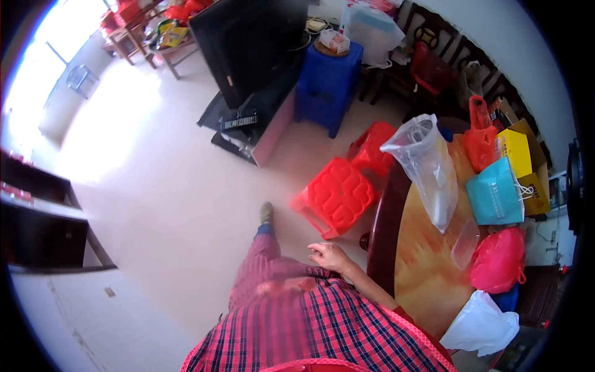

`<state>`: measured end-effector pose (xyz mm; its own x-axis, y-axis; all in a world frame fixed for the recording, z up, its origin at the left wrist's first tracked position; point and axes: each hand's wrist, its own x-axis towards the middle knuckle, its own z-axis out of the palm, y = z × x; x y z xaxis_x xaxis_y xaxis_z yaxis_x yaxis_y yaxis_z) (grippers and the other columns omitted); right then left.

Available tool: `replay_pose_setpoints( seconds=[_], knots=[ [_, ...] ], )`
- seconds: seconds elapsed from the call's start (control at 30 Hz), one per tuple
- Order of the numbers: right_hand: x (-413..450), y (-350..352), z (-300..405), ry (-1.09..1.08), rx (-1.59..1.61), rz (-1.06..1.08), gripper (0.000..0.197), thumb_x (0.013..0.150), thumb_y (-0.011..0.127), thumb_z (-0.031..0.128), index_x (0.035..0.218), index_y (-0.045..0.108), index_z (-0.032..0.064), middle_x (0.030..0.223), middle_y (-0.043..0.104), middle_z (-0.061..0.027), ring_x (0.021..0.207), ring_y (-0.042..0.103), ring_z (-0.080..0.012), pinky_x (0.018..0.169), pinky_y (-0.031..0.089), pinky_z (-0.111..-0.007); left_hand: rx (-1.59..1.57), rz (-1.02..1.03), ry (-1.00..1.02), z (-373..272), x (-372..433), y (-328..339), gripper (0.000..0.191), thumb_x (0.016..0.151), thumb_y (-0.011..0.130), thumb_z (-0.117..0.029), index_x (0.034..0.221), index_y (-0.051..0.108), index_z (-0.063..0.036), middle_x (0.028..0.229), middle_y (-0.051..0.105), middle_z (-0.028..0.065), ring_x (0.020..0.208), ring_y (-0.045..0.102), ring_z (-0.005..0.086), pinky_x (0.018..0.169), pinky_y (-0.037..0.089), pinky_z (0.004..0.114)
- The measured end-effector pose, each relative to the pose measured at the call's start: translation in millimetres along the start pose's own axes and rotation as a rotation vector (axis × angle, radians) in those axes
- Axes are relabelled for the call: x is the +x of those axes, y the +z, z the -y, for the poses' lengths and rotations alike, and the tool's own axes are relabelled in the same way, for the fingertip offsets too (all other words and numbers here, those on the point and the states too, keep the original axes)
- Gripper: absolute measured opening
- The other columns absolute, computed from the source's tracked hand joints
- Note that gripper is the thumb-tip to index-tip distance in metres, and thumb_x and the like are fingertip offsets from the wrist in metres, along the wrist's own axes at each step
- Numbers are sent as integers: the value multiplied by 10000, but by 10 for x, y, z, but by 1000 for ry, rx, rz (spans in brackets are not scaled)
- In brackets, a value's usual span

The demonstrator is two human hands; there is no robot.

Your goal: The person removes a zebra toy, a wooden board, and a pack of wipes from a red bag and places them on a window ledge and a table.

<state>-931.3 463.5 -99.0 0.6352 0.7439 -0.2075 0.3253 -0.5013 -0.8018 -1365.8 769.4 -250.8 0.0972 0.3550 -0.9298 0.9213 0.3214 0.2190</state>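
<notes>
My right hand (329, 256) hangs at my right side beside the plaid apron (297, 321), its fingers loosely curled with nothing seen in them. My left hand is out of view. Just ahead of the right hand stands a red plastic stool (341, 193), with another red stool (374, 142) behind it. To the right is a round table with a marbled top (418, 260) and a dark rim. On it lie a clear plastic bag (430, 172), a turquoise paper bag (496, 195), a clear plastic container (466, 244), a pink plastic bag (498, 260) and a white plastic bag (483, 323).
Ahead, a low TV stand (274, 123) holds a large black television (251, 42) and remotes (239, 122). A tall blue plastic stool (327, 83) carries a tissue pack (334, 42). A dark open cabinet (42, 237) is at the left; wooden chairs (132, 39) stand at the upper left.
</notes>
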Motion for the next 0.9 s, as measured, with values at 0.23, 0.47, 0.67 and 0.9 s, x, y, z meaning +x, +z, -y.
replay_pose_setpoints(
  seconds=[0.23,0.47,0.67,0.9],
  knots=[
    [1214,-522,432,171,218,-99,328,784,628,201,1061,578,33,959,608,-174,874,607,-311,751,481,-382,-312,-66,696,-4589,440,-1008,176,866,548,-251,903,569,-80,746,573,23,635,538,106,525,426,252],
    [1696,-1124,70,330,10,-340,330,792,644,211,1047,578,12,918,630,-167,806,632,-261,709,498,-347,-184,198,928,-6962,-144,-69,325,900,534,-218,1174,529,-44,950,626,77,798,614,146,678,495,251],
    [2264,-2010,-349,440,168,-457,355,798,625,241,1072,571,22,977,617,-178,903,600,-302,772,474,-372,238,461,821,-7731,-151,1474,262,859,554,-121,1101,574,-22,887,643,68,742,619,130,628,486,234],
    [2606,-3175,-1084,520,11,-626,354,807,608,253,1073,577,21,1008,608,-178,861,614,-299,768,480,-373,817,548,939,-8980,-173,3106,293,834,592,-172,1089,583,-27,855,649,95,747,616,144,684,483,269]
  ],
)
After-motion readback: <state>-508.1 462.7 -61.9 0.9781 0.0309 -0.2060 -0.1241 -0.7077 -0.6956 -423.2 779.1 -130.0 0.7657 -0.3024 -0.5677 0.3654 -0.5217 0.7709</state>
